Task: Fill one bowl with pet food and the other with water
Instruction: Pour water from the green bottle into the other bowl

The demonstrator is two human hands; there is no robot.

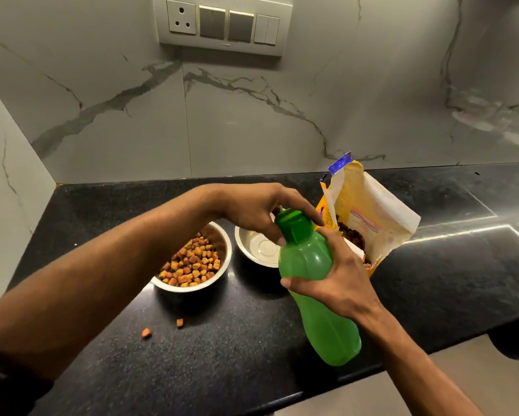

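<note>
Bottle (315,283) (green) gripped by both hands.

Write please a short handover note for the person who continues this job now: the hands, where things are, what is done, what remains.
Left hand grips the cap of the green plastic bottle; right hand holds its body, tilted above the black counter.
Done: the left steel bowl holds kibble.
Left: the right steel bowl is empty; open the bottle and pour water there.
The yellow food bag stands open behind; two stray kibble pieces lie on the counter.
</note>
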